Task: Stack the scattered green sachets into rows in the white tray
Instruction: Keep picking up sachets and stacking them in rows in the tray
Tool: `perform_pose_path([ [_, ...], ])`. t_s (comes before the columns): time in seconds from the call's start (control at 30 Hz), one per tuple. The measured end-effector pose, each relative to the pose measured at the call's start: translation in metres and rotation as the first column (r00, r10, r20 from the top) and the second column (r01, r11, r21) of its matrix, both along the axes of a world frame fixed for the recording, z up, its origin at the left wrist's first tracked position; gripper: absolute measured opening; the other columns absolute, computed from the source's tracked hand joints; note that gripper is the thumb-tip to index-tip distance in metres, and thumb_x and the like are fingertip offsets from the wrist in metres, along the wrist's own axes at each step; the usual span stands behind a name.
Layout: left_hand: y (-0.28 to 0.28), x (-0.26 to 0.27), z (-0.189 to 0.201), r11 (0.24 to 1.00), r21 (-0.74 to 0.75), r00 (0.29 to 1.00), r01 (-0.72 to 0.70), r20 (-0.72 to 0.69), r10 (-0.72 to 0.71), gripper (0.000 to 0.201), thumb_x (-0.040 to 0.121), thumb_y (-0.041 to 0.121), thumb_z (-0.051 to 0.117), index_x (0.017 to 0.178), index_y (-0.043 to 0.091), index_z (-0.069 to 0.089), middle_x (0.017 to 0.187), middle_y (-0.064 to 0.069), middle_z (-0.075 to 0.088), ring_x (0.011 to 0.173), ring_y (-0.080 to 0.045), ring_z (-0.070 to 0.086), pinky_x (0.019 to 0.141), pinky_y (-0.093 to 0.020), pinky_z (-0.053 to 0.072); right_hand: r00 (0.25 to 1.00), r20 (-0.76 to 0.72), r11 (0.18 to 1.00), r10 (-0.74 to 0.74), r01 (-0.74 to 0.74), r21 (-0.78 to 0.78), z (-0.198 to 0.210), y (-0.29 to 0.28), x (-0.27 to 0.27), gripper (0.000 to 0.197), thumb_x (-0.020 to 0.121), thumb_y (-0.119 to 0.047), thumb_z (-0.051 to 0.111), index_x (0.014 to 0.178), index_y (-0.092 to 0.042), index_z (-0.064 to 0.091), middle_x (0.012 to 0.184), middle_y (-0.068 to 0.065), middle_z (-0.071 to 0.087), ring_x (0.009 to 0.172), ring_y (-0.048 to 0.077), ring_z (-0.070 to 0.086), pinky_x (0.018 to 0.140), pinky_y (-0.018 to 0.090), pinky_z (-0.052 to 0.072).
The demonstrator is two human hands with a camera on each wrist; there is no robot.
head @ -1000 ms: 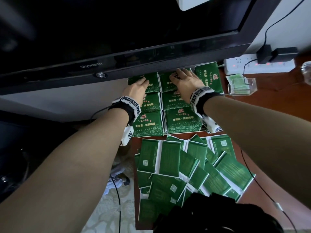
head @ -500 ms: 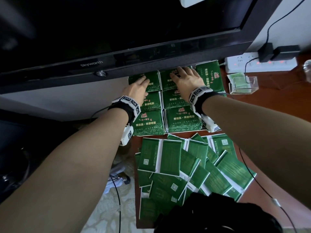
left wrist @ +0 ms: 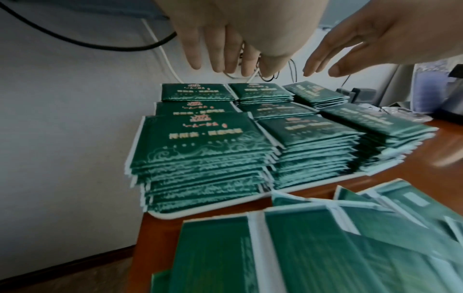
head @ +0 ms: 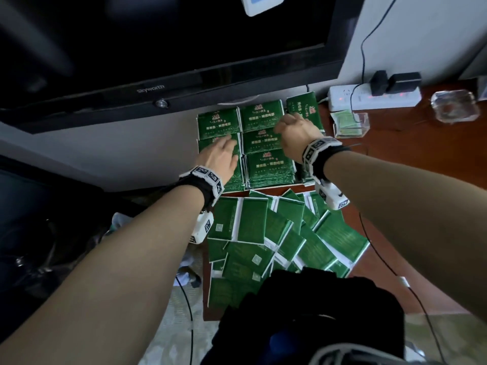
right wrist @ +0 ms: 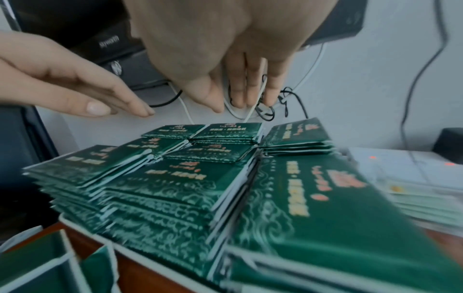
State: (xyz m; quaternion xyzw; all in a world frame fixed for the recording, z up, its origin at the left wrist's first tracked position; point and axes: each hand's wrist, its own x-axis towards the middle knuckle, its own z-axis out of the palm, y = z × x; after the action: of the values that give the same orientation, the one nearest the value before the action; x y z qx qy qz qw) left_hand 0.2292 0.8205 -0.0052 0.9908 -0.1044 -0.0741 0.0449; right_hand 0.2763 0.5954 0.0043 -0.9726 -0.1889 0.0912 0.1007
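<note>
A large black television [head: 158, 48] hangs over the far edge of a reddish-brown wooden table [head: 421, 159], filling the top of the head view. Below it, at the table's far left corner, sits the white tray [left wrist: 225, 208], of which only a thin rim shows under its load. The tray is packed with stacked green sachets [head: 268, 164] in tidy rows, printed side up: two columns of three piles each, plus a third column along the right side, with a lower pile at the far end. The piles look many sachets deep.

Nearer the person, along the table's left edge, lies a loose heap of scattered sachets [head: 279, 233], overlapping at odd angles and mostly plain side up. Judging by this, the job seems well past halfway, but dozens of sachets are left to move.

Both hands hover over the stacks, holding nothing. The left hand [head: 221, 156] is above the left column, fingers straight and close together. The right hand [head: 295, 130] is above the middle and right columns, fingers likewise extended and empty. The wrist views show clear air between the fingertips and the top sachets.

At the far right of the table are a white power strip [head: 374, 97], a small clear plastic box [head: 350, 125] and a glass ashtray [head: 456, 106].
</note>
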Motion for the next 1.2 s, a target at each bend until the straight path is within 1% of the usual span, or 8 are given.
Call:
perform_pose_path([
  [0.13, -0.018, -0.051, 0.016, 1.000, 0.023, 0.999, -0.014, 0.030, 0.013, 0.047, 0.099, 0.019, 0.047, 0.145, 0.013, 0.041, 0.157, -0.006, 0.034, 0.129, -0.025, 0.052, 0.102, -0.036, 0.049, 1.000, 0.028, 1.000, -0.002, 0.003, -0.022, 0.013, -0.024, -0.039, 0.037, 0.084, -0.008, 0.063, 0.121, -0.014, 0.062, 0.122, 0.009, 0.052, 0.121, 0.030, 0.044, 0.102, 0.043, 0.044],
  [0.2, -0.025, -0.078, 0.020, 0.999, 0.030, 0.999, -0.019, 0.026, 0.018, 0.048, 0.097, 0.015, 0.048, 0.145, 0.012, 0.042, 0.154, -0.008, 0.038, 0.127, -0.024, 0.053, 0.102, -0.036, 0.048, 1.000, 0.014, 1.000, 0.004, -0.003, -0.027, 0.015, -0.034, -0.059, 0.035, 0.087, -0.006, 0.058, 0.120, -0.014, 0.062, 0.120, 0.009, 0.053, 0.120, 0.030, 0.046, 0.099, 0.044, 0.047],
  [0.33, -0.035, -0.138, 0.014, 0.995, 0.057, 0.996, -0.086, -0.022, 0.088, 0.043, 0.096, 0.016, 0.048, 0.139, 0.015, 0.046, 0.144, -0.005, 0.048, 0.112, -0.025, 0.059, 0.090, -0.039, 0.053, 0.999, -0.031, 0.999, 0.016, -0.017, -0.046, 0.013, -0.055, -0.108, 0.038, 0.087, -0.001, 0.054, 0.122, -0.013, 0.063, 0.125, 0.010, 0.053, 0.124, 0.031, 0.046, 0.099, 0.042, 0.049],
  [0.4, -0.040, -0.168, 0.007, 0.990, 0.069, 0.990, -0.125, -0.060, 0.129, 0.041, 0.095, 0.017, 0.049, 0.136, 0.016, 0.048, 0.138, -0.005, 0.051, 0.112, -0.027, 0.059, 0.088, -0.041, 0.053, 0.998, -0.064, 0.998, 0.011, -0.015, -0.066, 0.008, -0.071, -0.133, 0.036, 0.088, -0.001, 0.054, 0.121, -0.012, 0.063, 0.130, 0.011, 0.054, 0.125, 0.031, 0.048, 0.099, 0.042, 0.050],
  [0.63, -0.069, -0.247, -0.014, 0.981, 0.109, 0.968, -0.162, -0.177, 0.179, 0.038, 0.097, 0.019, 0.050, 0.135, 0.021, 0.048, 0.138, 0.000, 0.050, 0.117, -0.023, 0.056, 0.087, -0.037, 0.052, 0.976, -0.200, 0.985, -0.082, 0.049, -0.163, -0.017, -0.129, -0.203, 0.036, 0.090, -0.007, 0.051, 0.122, -0.018, 0.064, 0.127, 0.008, 0.057, 0.118, 0.027, 0.055, 0.092, 0.041, 0.054],
  [0.8, -0.072, -0.242, -0.017, 0.984, 0.111, 0.970, -0.137, -0.187, 0.156, 0.038, 0.096, 0.019, 0.051, 0.134, 0.021, 0.050, 0.135, 0.001, 0.053, 0.113, -0.021, 0.058, 0.084, -0.037, 0.054, 0.959, -0.233, 0.977, -0.160, 0.120, -0.174, -0.031, -0.141, -0.215, 0.037, 0.092, -0.007, 0.048, 0.125, -0.018, 0.063, 0.127, 0.007, 0.059, 0.114, 0.026, 0.059, 0.088, 0.040, 0.056],
  [1.03, -0.068, -0.190, -0.027, 0.990, 0.124, 0.966, -0.060, -0.243, 0.089, 0.037, 0.096, 0.017, 0.051, 0.133, 0.022, 0.052, 0.132, 0.002, 0.055, 0.111, -0.020, 0.059, 0.085, -0.035, 0.053, 0.922, -0.285, 0.961, -0.262, 0.222, -0.165, -0.058, -0.134, -0.201, 0.032, 0.095, -0.009, 0.049, 0.123, -0.018, 0.062, 0.123, 0.006, 0.060, 0.106, 0.024, 0.061, 0.080, 0.036, 0.058],
  [1.2, -0.074, -0.153, -0.032, 0.992, 0.115, 0.955, 0.042, -0.296, -0.006, 0.035, 0.096, 0.016, 0.052, 0.131, 0.022, 0.053, 0.127, 0.004, 0.056, 0.106, -0.017, 0.059, 0.080, -0.030, 0.052, 0.866, -0.320, 0.923, -0.385, 0.359, -0.139, -0.077, -0.129, -0.192, 0.041, 0.091, -0.013, 0.057, 0.132, -0.020, 0.051, 0.127, 0.006, 0.050, 0.113, 0.027, 0.055, 0.082, 0.041, 0.057],
])
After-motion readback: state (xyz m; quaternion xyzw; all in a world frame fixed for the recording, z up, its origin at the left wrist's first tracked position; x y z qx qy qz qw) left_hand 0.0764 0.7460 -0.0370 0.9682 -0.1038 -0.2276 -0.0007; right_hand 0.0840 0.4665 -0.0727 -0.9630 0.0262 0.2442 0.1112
